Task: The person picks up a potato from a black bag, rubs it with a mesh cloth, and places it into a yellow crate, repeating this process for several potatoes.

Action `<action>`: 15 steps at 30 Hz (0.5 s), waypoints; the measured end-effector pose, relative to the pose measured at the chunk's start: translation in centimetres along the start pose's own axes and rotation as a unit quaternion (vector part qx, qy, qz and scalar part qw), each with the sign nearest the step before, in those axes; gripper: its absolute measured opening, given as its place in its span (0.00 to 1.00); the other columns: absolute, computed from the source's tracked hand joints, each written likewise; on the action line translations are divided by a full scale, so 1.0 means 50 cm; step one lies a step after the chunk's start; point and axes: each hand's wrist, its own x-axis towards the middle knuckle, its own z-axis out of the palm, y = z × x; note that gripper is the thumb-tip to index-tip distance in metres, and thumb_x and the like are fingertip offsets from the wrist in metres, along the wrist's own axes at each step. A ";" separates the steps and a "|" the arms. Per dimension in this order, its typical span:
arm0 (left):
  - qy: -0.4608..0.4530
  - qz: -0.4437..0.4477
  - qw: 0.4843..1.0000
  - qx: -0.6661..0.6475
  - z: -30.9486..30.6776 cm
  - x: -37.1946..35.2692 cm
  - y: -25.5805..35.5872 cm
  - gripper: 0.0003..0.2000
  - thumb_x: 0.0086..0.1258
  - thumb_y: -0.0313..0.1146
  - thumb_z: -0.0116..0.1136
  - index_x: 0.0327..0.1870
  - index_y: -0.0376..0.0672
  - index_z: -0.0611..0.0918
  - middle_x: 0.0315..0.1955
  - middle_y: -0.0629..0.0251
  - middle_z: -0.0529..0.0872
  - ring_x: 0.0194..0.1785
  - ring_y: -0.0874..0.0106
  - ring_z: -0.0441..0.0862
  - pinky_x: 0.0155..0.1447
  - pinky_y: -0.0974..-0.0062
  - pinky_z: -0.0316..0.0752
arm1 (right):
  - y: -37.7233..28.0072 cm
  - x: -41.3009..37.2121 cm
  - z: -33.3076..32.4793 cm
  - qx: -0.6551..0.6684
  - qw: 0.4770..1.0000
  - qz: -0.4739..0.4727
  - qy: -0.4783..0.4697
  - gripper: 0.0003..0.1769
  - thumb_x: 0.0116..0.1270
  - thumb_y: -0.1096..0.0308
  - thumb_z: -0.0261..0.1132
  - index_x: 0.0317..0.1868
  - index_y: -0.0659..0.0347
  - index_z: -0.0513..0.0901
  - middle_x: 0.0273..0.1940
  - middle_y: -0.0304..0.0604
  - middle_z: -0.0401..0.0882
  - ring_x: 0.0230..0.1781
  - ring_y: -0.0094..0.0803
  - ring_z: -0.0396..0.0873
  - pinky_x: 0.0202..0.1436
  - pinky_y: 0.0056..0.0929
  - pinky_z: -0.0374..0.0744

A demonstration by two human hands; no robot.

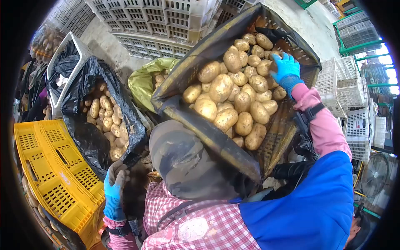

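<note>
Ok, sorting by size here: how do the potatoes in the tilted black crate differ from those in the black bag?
The crate potatoes look larger and rounder; the bag potatoes smaller and more oblong. The right hand rests on the crate potatoes; the left hand is at the edge of the black bag. Both are tan-skinned.

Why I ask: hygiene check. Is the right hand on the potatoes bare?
No, the right hand is gloved in blue where it touches the potatoes in the dark crate.

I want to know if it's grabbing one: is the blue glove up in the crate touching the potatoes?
Touching. The head view shows the right hand lying on the potatoes in the crate, with no gap.
</note>
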 end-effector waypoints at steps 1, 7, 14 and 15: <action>-0.001 -0.004 1.000 -0.004 -0.009 0.002 -0.020 0.21 0.78 0.30 0.54 0.69 0.35 0.72 0.54 0.60 0.82 0.50 0.76 0.80 0.55 0.78 0.77 | -0.008 -0.003 -0.007 -0.014 0.996 -0.053 0.070 0.34 0.58 0.51 0.72 0.66 0.43 0.77 0.60 0.49 0.76 0.58 0.51 0.77 0.59 0.54 0.78; -0.011 -0.017 0.999 -0.038 -0.014 -0.015 -0.102 0.15 0.78 0.27 0.54 0.62 0.35 0.78 0.51 0.68 0.83 0.52 0.79 0.79 0.58 0.78 0.75 | -0.272 -0.036 -0.007 0.237 0.930 -0.274 0.066 0.32 0.56 0.51 0.73 0.62 0.48 0.80 0.59 0.55 0.77 0.60 0.56 0.75 0.61 0.52 0.77; -0.070 -0.087 0.961 0.253 -0.160 -0.063 -0.261 0.12 0.71 0.30 0.62 0.53 0.39 0.83 0.37 0.69 0.84 0.40 0.76 0.79 0.45 0.75 0.77 | -0.204 -0.001 0.033 0.140 0.976 -0.165 0.036 0.30 0.53 0.55 0.75 0.57 0.55 0.83 0.64 0.55 0.76 0.62 0.56 0.76 0.65 0.48 0.76; -0.117 -0.094 0.933 0.328 -0.177 -0.044 -0.298 0.13 0.69 0.30 0.63 0.53 0.39 0.83 0.36 0.67 0.86 0.40 0.73 0.81 0.46 0.73 0.78 | -0.168 0.009 0.044 0.126 0.984 -0.120 0.044 0.28 0.55 0.60 0.75 0.57 0.56 0.83 0.65 0.54 0.76 0.63 0.56 0.75 0.66 0.47 0.75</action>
